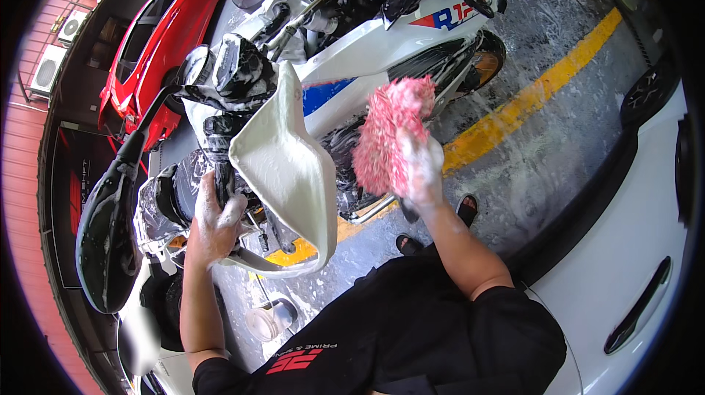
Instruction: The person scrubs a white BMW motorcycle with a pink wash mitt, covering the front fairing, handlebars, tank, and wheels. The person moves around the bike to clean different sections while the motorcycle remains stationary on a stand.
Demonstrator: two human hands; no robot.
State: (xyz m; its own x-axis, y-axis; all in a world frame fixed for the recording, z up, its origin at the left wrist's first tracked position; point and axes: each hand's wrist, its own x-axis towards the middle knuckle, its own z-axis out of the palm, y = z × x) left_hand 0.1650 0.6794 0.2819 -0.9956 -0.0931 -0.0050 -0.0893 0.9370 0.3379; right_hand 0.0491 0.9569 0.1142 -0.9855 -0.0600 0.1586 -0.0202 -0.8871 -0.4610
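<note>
My left hand point(216, 224), with suds on its fingers, is wrapped around the handlebar grip point(223, 181) of a soapy motorcycle. A white hand guard point(286, 158) curves in front of that grip, streaked with foam. My right hand point(423, 172), covered in thick suds, holds a pink shaggy microfiber wash mitt point(388, 136); whether the hand is inside the mitt cannot be told. The mitt is beside the white and blue side panel point(330, 95) of the motorcycle. A black mirror point(110, 235) wet with soap stands out at the left.
A red car point(165, 48) stands beyond the motorcycle, and a white car point(611, 230) is close on my right. Another white car point(165, 362) is at the lower left. A bucket point(271, 319) sits on the wet floor, which has a yellow line point(529, 103).
</note>
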